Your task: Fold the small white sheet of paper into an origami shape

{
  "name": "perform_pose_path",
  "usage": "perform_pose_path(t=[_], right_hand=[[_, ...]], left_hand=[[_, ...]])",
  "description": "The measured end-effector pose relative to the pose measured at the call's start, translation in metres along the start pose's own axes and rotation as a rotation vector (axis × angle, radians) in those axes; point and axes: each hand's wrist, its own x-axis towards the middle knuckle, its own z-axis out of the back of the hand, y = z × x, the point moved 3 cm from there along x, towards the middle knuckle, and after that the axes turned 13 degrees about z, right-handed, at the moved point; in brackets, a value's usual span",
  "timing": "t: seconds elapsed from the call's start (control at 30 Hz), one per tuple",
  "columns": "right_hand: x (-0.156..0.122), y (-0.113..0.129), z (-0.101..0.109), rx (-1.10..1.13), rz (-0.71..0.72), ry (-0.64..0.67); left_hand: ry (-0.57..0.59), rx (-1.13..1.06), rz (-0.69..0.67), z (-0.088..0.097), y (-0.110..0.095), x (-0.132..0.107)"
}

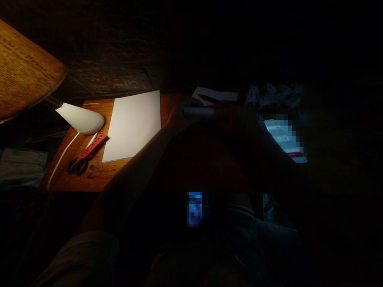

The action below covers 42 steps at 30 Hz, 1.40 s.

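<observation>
My left hand (178, 115) is closed around a pale, roughly cylindrical object (200, 112) with a dark left end, which looks like a short tube or roll. It is held level above the far middle of the table. My right hand (235, 119) is at the right end of this object, deep in shadow, and its fingers cannot be made out. Just behind the hands lies a small white paper (226, 96) with a dark pointed shape on it. To the left of my left forearm rests a large blank white sheet (134, 127).
On the left stand a lamp base (86, 118) and woven shade (26, 71). Near its cord lie black-handled scissors (78, 165) and a red strip with holes (93, 147). Crumpled paper (269, 96) and a lit screen (281, 137) are on the right. The wooden table (89, 181) is mostly dark.
</observation>
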Motion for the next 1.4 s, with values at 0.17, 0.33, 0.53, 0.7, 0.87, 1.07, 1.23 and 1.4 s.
perform_pose_path(t=[0.17,0.33,0.53,0.7,0.87,1.07,1.23,1.4], right_hand=[[0.001,-0.002,-0.004,-0.024,-0.021,0.007],[0.0,-0.002,0.0,-0.002,-0.037,-0.005],[0.0,-0.002,0.001,0.012,-0.045,0.004],[0.001,0.002,0.004,0.0,-0.075,0.021],[0.001,0.004,0.004,-0.013,-0.045,0.049],[-0.001,0.001,0.0,-0.045,-0.044,0.003],[0.0,-0.001,0.0,-0.024,-0.081,-0.028],[0.001,-0.004,-0.012,0.042,-0.099,-0.097]], left_hand=[[-0.054,0.005,0.022,0.0,0.012,0.005],[-0.081,0.01,0.046,0.0,0.014,0.007],[-0.057,0.062,0.022,0.0,0.011,0.007],[-0.072,0.054,0.046,-0.002,0.014,0.007],[-0.072,0.047,0.067,-0.003,0.012,0.006],[-0.066,0.06,0.04,-0.003,0.008,0.006],[-0.142,0.012,0.048,0.005,0.017,0.008],[-0.195,-0.152,0.048,0.015,0.031,0.017]])
